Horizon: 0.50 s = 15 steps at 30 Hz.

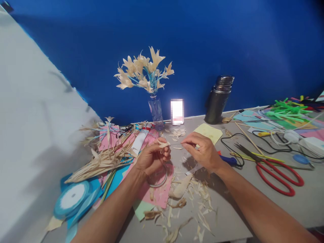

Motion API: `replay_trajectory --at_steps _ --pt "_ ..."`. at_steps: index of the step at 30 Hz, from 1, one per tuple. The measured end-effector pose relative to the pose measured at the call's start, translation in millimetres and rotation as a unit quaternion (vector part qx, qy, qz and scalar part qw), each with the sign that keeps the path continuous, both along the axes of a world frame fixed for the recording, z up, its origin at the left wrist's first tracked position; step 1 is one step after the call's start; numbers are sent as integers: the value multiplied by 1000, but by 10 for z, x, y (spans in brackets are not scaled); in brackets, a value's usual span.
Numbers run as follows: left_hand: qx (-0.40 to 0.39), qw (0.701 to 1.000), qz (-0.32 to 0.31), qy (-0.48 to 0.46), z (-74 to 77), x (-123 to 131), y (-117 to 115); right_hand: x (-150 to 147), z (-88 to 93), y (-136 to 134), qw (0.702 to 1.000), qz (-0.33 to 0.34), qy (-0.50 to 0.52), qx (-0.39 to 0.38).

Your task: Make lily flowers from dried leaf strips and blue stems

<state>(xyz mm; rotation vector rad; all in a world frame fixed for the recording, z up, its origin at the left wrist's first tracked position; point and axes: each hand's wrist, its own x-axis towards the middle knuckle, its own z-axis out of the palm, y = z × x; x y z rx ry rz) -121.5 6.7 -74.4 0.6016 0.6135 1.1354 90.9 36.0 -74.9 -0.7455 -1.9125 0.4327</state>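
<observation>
My left hand [152,157] is closed on a pale dried-husk piece [164,144], pinched at its fingertips. To the right, a short gap away, my right hand [202,150] has thumb and forefinger pressed together; anything between them is too small to make out. Below the hands, husk scraps [182,187] and thin shavings lie scattered on the table. A ring-shaped item [158,185], perhaps a tape roll, sits under my left hand on pink paper [164,195]. Several loose husk petals [177,133] lie beyond the hands.
Husk flowers [141,67] stand in a clear plastic bottle [155,113] by the blue wall, near a dark flask [219,99]. Red-handled scissors [273,172], cables and green pipe cleaners [288,109] lie right. Dried husk strips [101,160] and a blue ribbon spool [73,197] lie left.
</observation>
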Motion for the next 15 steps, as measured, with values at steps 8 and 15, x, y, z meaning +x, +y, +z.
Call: replay_trajectory --at_steps 8,15 --pt "104 984 28 138 78 21 -35 -16 -1 -23 969 54 88 -223" --pt "190 951 19 243 81 16 -56 -112 -51 -98 866 211 125 -436"
